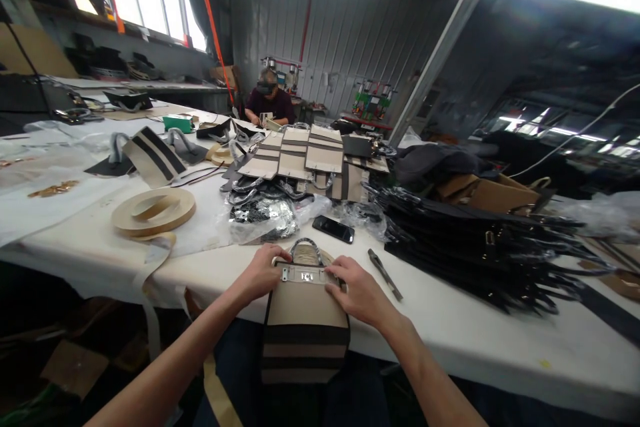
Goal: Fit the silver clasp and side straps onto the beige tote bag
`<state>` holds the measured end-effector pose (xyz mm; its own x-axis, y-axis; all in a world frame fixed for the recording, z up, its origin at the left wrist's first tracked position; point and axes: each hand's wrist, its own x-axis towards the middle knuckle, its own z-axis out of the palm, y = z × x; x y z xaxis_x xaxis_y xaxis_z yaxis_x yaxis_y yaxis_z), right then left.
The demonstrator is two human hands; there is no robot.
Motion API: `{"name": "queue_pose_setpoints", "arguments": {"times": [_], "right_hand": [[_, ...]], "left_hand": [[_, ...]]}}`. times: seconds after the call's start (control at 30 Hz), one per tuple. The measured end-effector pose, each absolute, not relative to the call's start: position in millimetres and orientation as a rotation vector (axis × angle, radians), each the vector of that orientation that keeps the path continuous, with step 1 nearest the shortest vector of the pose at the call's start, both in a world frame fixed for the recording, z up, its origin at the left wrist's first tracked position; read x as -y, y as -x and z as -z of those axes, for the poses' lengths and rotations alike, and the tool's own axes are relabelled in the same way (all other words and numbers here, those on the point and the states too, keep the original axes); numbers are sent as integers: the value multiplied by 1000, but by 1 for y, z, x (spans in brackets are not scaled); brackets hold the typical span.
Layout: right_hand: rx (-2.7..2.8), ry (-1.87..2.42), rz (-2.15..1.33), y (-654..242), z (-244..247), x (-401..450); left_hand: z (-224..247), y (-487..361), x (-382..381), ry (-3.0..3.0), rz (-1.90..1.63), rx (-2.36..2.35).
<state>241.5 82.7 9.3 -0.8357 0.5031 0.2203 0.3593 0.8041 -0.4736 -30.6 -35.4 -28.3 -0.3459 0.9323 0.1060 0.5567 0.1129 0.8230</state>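
Observation:
A beige handbag with dark stripes (306,310) leans at the table's front edge, its lower part over my lap. Its wrapped top handle (306,243) stands up at the far end, and a metal clasp (307,277) shows on the flap band. At the bag's upper left corner, my left hand (265,270) grips the edge with curled fingers. My right hand (353,283) closes on the upper right corner, thumb on the front. The undersides of the fingers are partly hidden. Just right of that hand lies a slim metal tool (385,273), perhaps tweezers.
A phone (334,229) lies beyond the bag, before a pile of striped panels (295,150). Black straps or bag parts (475,247) are heaped right. A tape roll (154,210) sits left, its end hanging off the table. Across the table a person (270,103) sits working.

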Motion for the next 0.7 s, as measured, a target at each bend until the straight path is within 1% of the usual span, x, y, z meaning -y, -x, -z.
{"name": "queue_pose_setpoints", "arguments": {"times": [0.1, 0.23, 0.3, 0.43, 0.53, 0.7], "right_hand": [[2648, 643, -627, -243, -5, -86], [2634, 639, -688, -243, -3, -90], [2636, 626, -706, -244, -1, -91], [2628, 624, -747, -246, 2, -94], [2636, 617, -744, -246, 3, -95], [2651, 609, -679, -243, 4, -93]], "left_hand": [[9, 7, 25, -1601, -1077, -2161], [-7, -34, 9, -1810, -979, -2026], [-5, -49, 2, -1866, -884, -1970], [12, -59, -9, -1872, -750, -2004], [22, -59, -12, -1875, -727, -2035], [24, -61, -12, -1856, -748, -2042]]}}
